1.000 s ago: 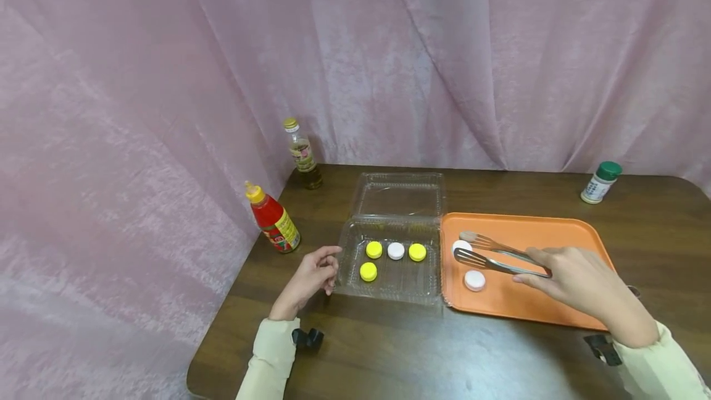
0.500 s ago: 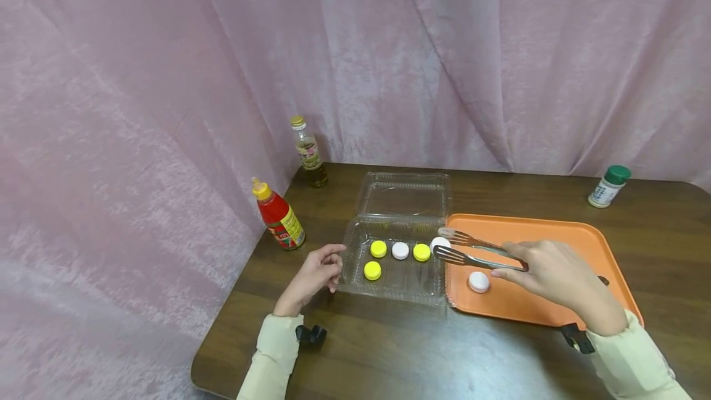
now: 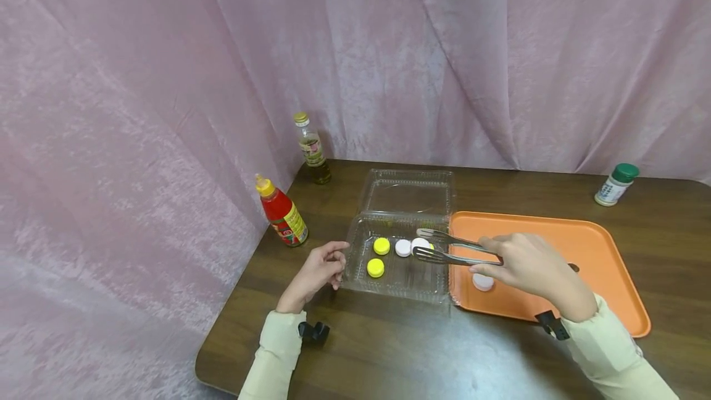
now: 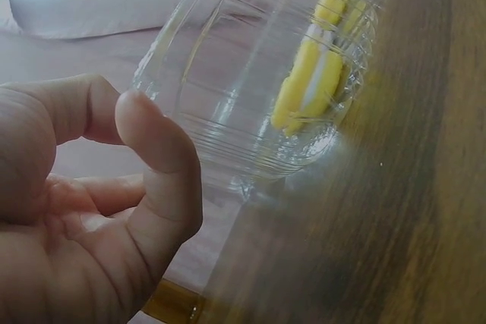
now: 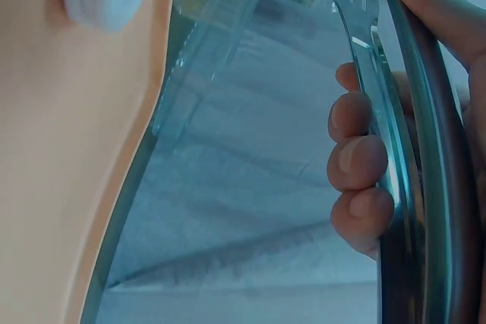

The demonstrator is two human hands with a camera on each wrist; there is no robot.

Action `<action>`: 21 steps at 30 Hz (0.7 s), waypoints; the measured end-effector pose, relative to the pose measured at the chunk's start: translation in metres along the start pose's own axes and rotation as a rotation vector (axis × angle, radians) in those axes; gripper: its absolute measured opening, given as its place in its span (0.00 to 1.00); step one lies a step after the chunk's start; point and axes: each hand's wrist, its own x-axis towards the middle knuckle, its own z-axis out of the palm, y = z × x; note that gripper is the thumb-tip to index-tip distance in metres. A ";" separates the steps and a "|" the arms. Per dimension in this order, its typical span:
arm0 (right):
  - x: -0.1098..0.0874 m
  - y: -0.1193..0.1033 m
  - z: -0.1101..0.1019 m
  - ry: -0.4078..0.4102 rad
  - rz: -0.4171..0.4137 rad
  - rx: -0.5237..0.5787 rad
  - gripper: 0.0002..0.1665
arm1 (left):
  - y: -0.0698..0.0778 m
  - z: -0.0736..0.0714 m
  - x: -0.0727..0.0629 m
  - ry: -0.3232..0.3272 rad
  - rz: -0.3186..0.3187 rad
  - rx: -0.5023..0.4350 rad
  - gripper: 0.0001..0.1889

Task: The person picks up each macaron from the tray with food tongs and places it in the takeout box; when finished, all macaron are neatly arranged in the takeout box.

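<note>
My right hand (image 3: 524, 270) grips metal serving tongs (image 3: 455, 259). Their slotted ends hold a thick white disc (image 3: 420, 244) over the base of a hinged clear plastic container (image 3: 411, 281). The held disc partly covers a yellow disc (image 3: 431, 245) in the head view. Farther left in the container lie another white disc (image 3: 402, 247) and two yellow discs (image 3: 381, 245). At the container's left rim is my left hand (image 3: 316, 276), index fingertip right at the edge, other fingers loosely curled. One white disc (image 3: 482, 281) sits on the orange tray (image 3: 555, 242), partly below my right hand.
The container's raised lid (image 3: 408, 196) lies back behind its base. A red sauce bottle (image 3: 283, 215) and an oil bottle (image 3: 313, 153) stand at the left. A green-capped shaker (image 3: 616, 185) is at the back right, near the pink curtain (image 3: 389, 79).
My right hand has moved left with the tongs, carrying the white disc from the tray to over the container. My left hand stays at the container's rim.
</note>
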 end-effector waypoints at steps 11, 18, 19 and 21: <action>0.018 -0.012 0.019 -0.137 0.012 0.037 0.22 | 0.000 0.002 -0.002 0.005 -0.011 0.005 0.26; 0.027 -0.019 0.032 -0.155 -0.046 -0.021 0.22 | 0.001 -0.002 -0.002 0.008 -0.004 0.015 0.26; 0.028 -0.019 0.034 -0.162 -0.045 -0.024 0.22 | 0.002 -0.002 -0.002 0.004 -0.005 0.018 0.26; 0.029 -0.021 0.037 -0.173 -0.043 -0.032 0.21 | 0.002 -0.002 -0.002 -0.004 -0.011 0.021 0.26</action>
